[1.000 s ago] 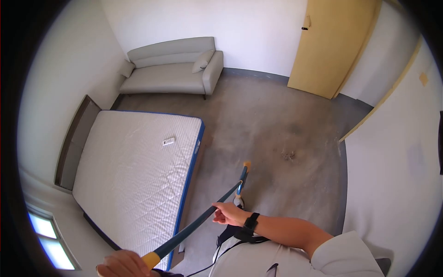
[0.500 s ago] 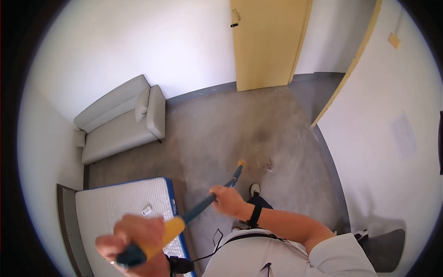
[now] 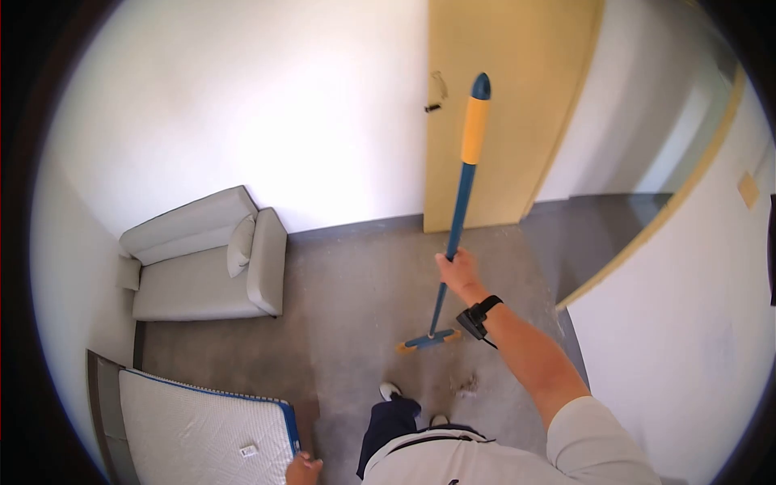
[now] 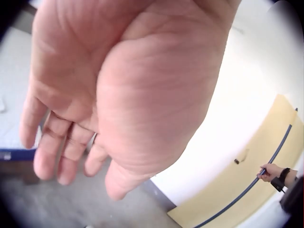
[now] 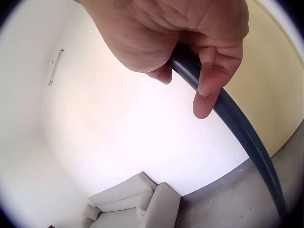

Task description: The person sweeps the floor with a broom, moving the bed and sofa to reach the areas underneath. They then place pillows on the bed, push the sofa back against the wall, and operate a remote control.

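As we are looking from the head view, the right hand (image 3: 462,275) is gripping the broom (image 3: 458,214) below its yellow grip (image 3: 474,129), the brush (image 3: 424,343) near the debris (image 3: 463,385), probably touching the floor (image 3: 347,275). On the left wrist, we are seeing the left hand (image 4: 123,90) empty, fingers loosely extended. On the right wrist, thumb and fingers are holding the handle (image 5: 242,130); we are favouring both hands for steadier strokes.

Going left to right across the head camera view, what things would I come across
Headboard, small white object on the mattress, left hand, broom, white right sleeve, small square plate on the right wall.
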`<state>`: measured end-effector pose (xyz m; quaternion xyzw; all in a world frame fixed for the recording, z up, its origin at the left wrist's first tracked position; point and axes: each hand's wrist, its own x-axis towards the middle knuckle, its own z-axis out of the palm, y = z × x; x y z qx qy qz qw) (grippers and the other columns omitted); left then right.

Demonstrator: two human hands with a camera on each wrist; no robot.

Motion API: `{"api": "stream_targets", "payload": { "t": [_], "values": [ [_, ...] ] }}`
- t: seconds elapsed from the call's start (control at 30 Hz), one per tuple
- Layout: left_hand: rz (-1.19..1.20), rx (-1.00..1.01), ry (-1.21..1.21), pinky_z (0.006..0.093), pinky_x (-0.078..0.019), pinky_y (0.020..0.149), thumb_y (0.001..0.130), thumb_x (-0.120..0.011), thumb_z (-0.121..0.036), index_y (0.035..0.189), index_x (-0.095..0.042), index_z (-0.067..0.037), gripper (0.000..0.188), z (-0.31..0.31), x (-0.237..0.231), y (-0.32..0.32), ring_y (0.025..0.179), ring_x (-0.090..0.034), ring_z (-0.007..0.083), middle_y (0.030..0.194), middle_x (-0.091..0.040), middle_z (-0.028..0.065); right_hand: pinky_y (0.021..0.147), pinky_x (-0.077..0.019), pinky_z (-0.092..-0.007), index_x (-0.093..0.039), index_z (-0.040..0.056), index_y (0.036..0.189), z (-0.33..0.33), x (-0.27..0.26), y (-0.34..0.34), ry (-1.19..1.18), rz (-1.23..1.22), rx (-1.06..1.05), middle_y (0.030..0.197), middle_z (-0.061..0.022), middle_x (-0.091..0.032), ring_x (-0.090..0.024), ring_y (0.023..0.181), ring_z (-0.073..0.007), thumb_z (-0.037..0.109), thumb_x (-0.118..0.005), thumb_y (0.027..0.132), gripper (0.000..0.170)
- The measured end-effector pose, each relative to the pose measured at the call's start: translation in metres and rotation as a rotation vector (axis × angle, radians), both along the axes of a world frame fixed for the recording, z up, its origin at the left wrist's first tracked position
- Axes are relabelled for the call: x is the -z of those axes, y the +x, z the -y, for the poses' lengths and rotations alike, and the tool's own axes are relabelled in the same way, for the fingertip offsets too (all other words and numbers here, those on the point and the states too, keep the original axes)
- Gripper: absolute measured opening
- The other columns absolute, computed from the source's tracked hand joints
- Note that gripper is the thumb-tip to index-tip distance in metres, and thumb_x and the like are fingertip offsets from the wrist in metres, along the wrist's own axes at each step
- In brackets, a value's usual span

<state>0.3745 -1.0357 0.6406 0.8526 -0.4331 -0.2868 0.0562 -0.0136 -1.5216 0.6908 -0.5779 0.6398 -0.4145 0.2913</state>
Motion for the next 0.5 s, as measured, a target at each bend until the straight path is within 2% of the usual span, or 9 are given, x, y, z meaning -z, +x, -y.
{"api": "stream_targets", "payload": {
  "t": [0.03,0.07,0.1,0.13,0.2,0.23,0.27,0.37,0.5],
  "values": [
    [-0.156,0.072,-0.312,0.0336,-0.0493,0.059,0.09,-0.061,-0.024,0.086,-0.061,-0.007,0.017,0.003,0.022,-0.011,0.06,-0.058,0.0178,0.067,-0.059,0.0048,0.058,-0.0507,-0.039,-0.059,-0.0015,0.073,0.054,0.036,-0.005,-0.058,-0.094,0.026,0.065,-0.0169,-0.059,-0.062,0.062,-0.0304,0.026,-0.06,0.082,0.029],
    [-0.419,-0.104,-0.121,0.0365,-0.0512,0.068,0.083,-0.064,-0.03,0.094,-0.063,-0.004,0.028,0.002,0.07,-0.002,0.075,-0.062,0.0253,0.081,-0.063,0.0137,0.049,-0.051,-0.0341,-0.058,-0.0006,0.071,0.106,0.067,-0.011,-0.109,-0.181,0.036,0.056,-0.0084,-0.056,-0.062,0.051,-0.0205,0.022,-0.061,0.083,0.026],
    [-0.611,-0.307,0.085,0.0394,-0.053,0.077,0.076,-0.067,-0.036,0.103,-0.065,-0.001,0.045,0.001,0.118,0.007,0.091,-0.067,0.0328,0.096,-0.067,0.0225,0.051,-0.0539,-0.0351,-0.059,-0.0001,0.079,0.136,0.063,-0.01,-0.052,-0.23,0.053,0.061,-0.007,-0.056,-0.061,0.052,-0.0204,0.023,-0.062,0.083,0.023],
    [-0.67,-0.338,0.177,0.0394,-0.053,0.077,0.076,-0.067,-0.036,0.103,-0.065,-0.002,0.044,0.012,0.123,-0.009,0.091,-0.067,0.0328,0.096,-0.067,0.0225,0.054,-0.0565,-0.0352,-0.06,-0.0001,0.09,0.123,-0.002,0.002,0.083,0.171,-0.114,0.068,-0.006,-0.057,-0.06,0.056,-0.019,0.023,-0.061,0.083,0.024],
    [-0.671,-0.263,0.237,0.0394,-0.053,0.078,0.076,-0.067,-0.036,0.104,-0.065,-0.002,0.044,0.064,0.121,-0.041,0.091,-0.067,0.0329,0.096,-0.067,0.0224,0.051,-0.0573,-0.0331,-0.059,-0.0014,0.099,0.198,0.019,0.011,0.147,0.088,-0.034,0.073,-0.0059,-0.058,-0.059,0.06,-0.0151,0.021,-0.059,0.085,0.026],
    [-0.681,-0.264,0.251,0.0394,-0.053,0.078,0.076,-0.067,-0.036,0.104,-0.065,-0.002,0.044,0.086,0.122,-0.046,0.091,-0.067,0.0329,0.096,-0.067,0.0224,0.048,-0.0561,-0.0323,-0.06,-0.002,0.097,0.224,0.017,0.019,0.122,0.149,-0.034,0.071,-0.0058,-0.058,-0.06,0.056,-0.0162,0.022,-0.059,0.084,0.027],
    [-0.685,-0.272,0.263,0.0395,-0.053,0.078,0.076,-0.067,-0.036,0.104,-0.065,-0.002,0.044,0.106,0.122,-0.046,0.091,-0.067,0.0329,0.096,-0.067,0.0223,0.046,-0.054,-0.0338,-0.06,-0.0067,0.094,0.254,0.026,0.025,0.069,0.013,-0.009,0.078,-0.0133,-0.064,-0.064,0.051,-0.0228,0.02,-0.059,0.083,0.029],
    [-0.634,-0.311,0.242,0.0395,-0.053,0.078,0.076,-0.066,-0.036,0.104,-0.065,-0.002,0.044,0.112,0.15,-0.044,0.091,-0.067,0.0329,0.096,-0.067,0.0222,0.046,-0.053,-0.0337,-0.06,-0.0087,0.092,0.272,0.066,0.011,0.085,-0.058,-0.004,0.075,-0.0165,-0.065,-0.064,0.049,-0.0261,0.021,-0.059,0.083,0.031],
    [-0.592,-0.469,0.257,0.0396,-0.053,0.078,0.076,-0.066,-0.036,0.105,-0.065,-0.003,0.043,0.221,0.111,-0.016,0.091,-0.067,0.0329,0.096,-0.067,0.0221,0.047,-0.052,-0.0342,-0.059,-0.0088,0.083,0.439,0.059,0.066,0.135,-0.107,-0.015,0.064,-0.0146,-0.062,-0.063,0.047,-0.025,0.023,-0.06,0.084,0.032]
  ]
}}
